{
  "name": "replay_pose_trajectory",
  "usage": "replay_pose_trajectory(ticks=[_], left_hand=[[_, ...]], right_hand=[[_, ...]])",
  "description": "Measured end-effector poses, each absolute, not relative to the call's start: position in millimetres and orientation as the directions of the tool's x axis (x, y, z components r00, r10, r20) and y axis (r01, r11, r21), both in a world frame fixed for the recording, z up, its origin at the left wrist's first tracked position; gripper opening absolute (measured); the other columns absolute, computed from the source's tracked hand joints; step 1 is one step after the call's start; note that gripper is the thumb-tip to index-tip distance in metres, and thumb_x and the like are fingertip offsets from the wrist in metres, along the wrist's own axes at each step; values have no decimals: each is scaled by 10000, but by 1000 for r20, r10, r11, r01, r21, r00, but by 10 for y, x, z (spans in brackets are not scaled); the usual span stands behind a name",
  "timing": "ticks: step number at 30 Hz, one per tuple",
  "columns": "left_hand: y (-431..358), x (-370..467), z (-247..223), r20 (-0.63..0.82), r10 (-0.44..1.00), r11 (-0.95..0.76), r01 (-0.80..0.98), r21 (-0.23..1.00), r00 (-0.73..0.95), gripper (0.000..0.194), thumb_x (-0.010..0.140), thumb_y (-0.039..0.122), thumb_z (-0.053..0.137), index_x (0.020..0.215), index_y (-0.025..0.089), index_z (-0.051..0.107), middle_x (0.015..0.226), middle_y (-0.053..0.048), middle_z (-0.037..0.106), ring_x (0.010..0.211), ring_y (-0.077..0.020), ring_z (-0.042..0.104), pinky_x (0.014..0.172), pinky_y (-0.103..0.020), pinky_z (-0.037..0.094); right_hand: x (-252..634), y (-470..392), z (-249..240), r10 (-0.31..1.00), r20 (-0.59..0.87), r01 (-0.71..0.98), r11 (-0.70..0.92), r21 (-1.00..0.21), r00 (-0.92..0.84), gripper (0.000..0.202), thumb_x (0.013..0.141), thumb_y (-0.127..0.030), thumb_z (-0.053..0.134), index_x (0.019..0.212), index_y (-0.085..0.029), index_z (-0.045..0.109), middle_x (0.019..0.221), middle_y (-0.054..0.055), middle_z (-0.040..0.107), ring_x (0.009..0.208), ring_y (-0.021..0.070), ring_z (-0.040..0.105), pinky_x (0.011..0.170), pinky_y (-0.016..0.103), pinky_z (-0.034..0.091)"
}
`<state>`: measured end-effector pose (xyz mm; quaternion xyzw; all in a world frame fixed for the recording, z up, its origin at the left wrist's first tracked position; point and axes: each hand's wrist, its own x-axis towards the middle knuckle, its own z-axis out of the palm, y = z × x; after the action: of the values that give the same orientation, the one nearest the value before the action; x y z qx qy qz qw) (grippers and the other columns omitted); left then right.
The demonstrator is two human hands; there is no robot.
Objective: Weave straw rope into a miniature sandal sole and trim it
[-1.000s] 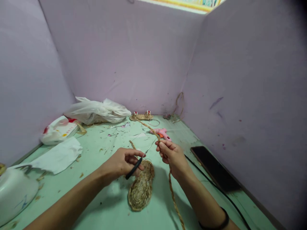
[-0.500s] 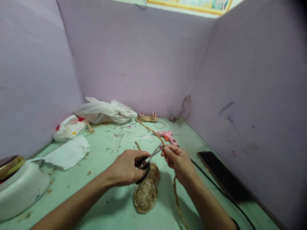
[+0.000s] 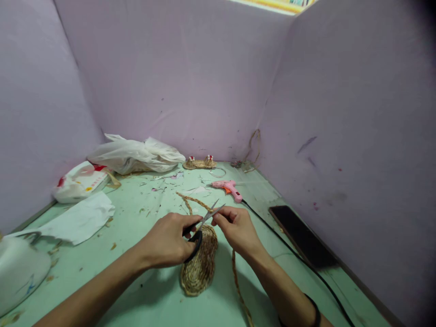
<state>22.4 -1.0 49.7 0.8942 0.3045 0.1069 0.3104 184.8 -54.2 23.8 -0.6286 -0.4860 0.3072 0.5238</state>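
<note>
My left hand [image 3: 173,240] grips the black handles of a pair of scissors [image 3: 208,218], whose blades stand apart and point up and right. Between or beside the blades runs a braided straw cord [image 3: 195,200]; I cannot tell whether they touch it. My right hand [image 3: 238,229] pinches this cord just right of the blades. One length of cord [image 3: 239,286] hangs below the right hand toward the near edge. Under the scissors lies a woven straw sole [image 3: 200,272], its upper left part covered by the left hand.
A pink glue gun [image 3: 228,187] lies beyond the right hand, its black cable [image 3: 289,247] running near right. A phone [image 3: 299,236] lies at right. Behind are a small straw piece with beads [image 3: 199,164] and a white plastic bag [image 3: 136,155]. White paper [image 3: 76,220] lies left.
The far length of cord, earlier stretched toward the beaded piece, now falls back in a short bend near the blades. The view has shifted right; both hands keep their grip.
</note>
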Motion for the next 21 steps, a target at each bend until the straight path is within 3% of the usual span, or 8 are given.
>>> replay_pose_trajectory(ticks=[5,13,21], left_hand=[[-18,222,490,-18,604,-641,499,583,797,154,683,223,464,766,206,592,592,34,469,554,-109,402,503,-205,261],[-25,219,452,-27,600,-649,506,568,800,231,653,163,449,821,212,600,604,37,513,550,-108,419,512,-204,266],[-56,229,462,-62,554,-582,439,685,830,206,681,178,433,760,157,622,575,38,436,551,-92,366,489,-186,253]], right_hand=[[1835,-556,246,936,125,237,46,-971,328,140,624,-205,498,523,-171,589,451,-41,462,434,91,346,429,217,250],[1843,-558,265,930,45,228,-42,-973,366,128,574,-156,518,470,-168,593,447,-23,522,426,97,390,429,223,271],[1870,-585,355,930,3,169,-63,-984,368,185,558,-157,535,377,-182,509,330,-70,371,351,62,261,382,219,190]])
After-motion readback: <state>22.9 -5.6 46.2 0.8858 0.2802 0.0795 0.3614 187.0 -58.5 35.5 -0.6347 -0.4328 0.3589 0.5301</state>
